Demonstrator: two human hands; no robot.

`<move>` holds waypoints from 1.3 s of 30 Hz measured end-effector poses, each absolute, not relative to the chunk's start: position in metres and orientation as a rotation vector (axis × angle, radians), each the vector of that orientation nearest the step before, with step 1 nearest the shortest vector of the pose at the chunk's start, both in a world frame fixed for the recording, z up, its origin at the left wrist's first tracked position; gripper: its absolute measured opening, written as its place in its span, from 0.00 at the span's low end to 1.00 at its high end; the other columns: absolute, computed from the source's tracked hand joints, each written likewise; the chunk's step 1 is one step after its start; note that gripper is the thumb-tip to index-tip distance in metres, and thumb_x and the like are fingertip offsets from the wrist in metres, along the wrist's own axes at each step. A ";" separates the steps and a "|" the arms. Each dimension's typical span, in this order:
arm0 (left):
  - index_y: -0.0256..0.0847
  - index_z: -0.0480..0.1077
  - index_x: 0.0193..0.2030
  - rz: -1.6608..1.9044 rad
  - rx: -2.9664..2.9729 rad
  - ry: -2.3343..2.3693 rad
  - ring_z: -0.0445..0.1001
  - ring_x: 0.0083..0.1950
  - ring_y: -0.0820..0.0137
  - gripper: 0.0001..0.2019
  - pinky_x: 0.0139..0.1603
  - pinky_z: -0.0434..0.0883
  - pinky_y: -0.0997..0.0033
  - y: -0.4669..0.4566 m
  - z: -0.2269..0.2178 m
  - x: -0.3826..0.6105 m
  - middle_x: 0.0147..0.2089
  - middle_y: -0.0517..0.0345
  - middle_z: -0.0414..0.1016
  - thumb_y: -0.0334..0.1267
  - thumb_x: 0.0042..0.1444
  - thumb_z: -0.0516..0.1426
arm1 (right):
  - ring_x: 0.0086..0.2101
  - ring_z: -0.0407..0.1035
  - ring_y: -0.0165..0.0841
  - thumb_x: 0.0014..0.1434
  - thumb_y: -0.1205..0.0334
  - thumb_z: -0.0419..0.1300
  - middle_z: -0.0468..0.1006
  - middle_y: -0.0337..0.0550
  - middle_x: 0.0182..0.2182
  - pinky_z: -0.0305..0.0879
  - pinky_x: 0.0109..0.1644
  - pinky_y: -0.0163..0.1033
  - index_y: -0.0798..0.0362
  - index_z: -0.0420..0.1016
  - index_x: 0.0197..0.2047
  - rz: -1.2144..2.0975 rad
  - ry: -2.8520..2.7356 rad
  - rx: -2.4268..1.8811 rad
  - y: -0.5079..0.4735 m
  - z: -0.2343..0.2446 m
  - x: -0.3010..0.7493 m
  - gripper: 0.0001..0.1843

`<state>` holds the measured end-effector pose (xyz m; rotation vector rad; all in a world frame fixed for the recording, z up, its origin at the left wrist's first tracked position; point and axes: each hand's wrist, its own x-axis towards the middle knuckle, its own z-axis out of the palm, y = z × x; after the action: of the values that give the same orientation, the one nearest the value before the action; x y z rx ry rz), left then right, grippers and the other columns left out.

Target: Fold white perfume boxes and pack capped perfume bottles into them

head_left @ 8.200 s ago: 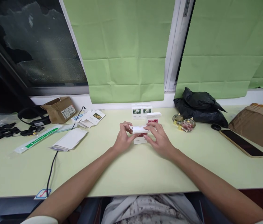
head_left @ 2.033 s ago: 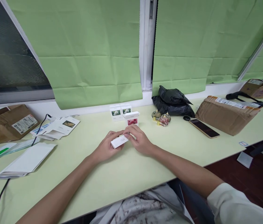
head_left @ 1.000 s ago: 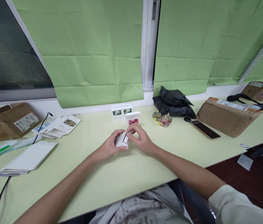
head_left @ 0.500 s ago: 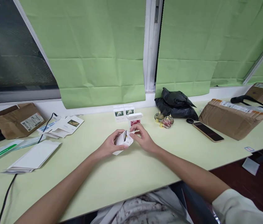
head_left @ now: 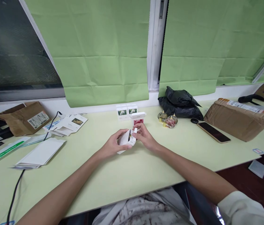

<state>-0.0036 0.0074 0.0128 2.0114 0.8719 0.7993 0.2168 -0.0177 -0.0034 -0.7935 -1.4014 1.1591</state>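
Above the pale table, a small white box [head_left: 124, 139] is tilted between my hands, its end facing right and partly open. Something dark with a yellowish spot shows inside, too small to name. My left hand [head_left: 113, 144] is wrapped round the box from the left, thumb along its near side. The fingers of my right hand [head_left: 145, 137] pinch a white flap [head_left: 135, 130] at the box's open end. Just behind stands a white box with a pink picture [head_left: 138, 121]. Two white boxes with flower pictures [head_left: 127, 113] stand farther back.
Clear round ornaments with gold caps [head_left: 168, 119] lie right of the boxes, before black plastic bags [head_left: 180, 103]. Farther right are a phone [head_left: 213, 132] and a brown parcel [head_left: 241, 120]. Flat white cartons [head_left: 39, 153], a black cable [head_left: 17, 190] and an opened brown package [head_left: 25, 118] lie left.
The view has shifted slightly, so everything sits a little farther right. My hands keep the same hold on the box, with the right fingers still at its flap.
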 end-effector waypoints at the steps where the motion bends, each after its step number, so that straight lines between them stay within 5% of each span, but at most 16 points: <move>1: 0.45 0.68 0.66 0.791 2.009 0.869 0.75 0.61 0.53 0.38 0.60 0.74 0.56 0.007 0.013 -0.004 0.63 0.47 0.74 0.53 0.51 0.72 | 0.42 0.70 0.35 0.61 0.50 0.68 0.74 0.39 0.48 0.69 0.46 0.43 0.45 0.63 0.51 1.160 -1.397 -0.780 -0.018 -0.004 0.217 0.22; 13: 0.48 0.58 0.73 0.785 2.001 0.755 0.71 0.64 0.53 0.35 0.61 0.73 0.55 -0.005 0.013 0.002 0.68 0.45 0.68 0.53 0.63 0.63 | 0.42 0.70 0.35 0.61 0.43 0.68 0.75 0.39 0.42 0.70 0.47 0.42 0.47 0.71 0.46 1.155 -1.423 -0.795 -0.021 0.002 0.216 0.20; 31: 0.50 0.56 0.73 0.772 2.219 0.907 0.66 0.66 0.53 0.27 0.66 0.65 0.50 -0.019 0.015 0.005 0.69 0.48 0.65 0.48 0.70 0.54 | 0.42 0.70 0.35 0.65 0.43 0.65 0.73 0.38 0.41 0.69 0.50 0.43 0.47 0.69 0.45 1.203 -1.489 -0.746 -0.020 -0.003 0.217 0.18; 39: 0.50 0.61 0.70 0.846 2.233 0.816 0.70 0.64 0.53 0.33 0.64 0.69 0.53 -0.009 0.008 0.007 0.65 0.48 0.69 0.52 0.62 0.64 | 0.44 0.69 0.36 0.62 0.48 0.67 0.73 0.38 0.43 0.69 0.48 0.43 0.45 0.64 0.50 1.125 -1.488 -0.867 -0.021 -0.010 0.215 0.20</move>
<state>0.0069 -0.0089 0.0077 2.2328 0.8157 0.8456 0.2149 -0.0209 -0.0105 -0.8669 -1.4880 1.1253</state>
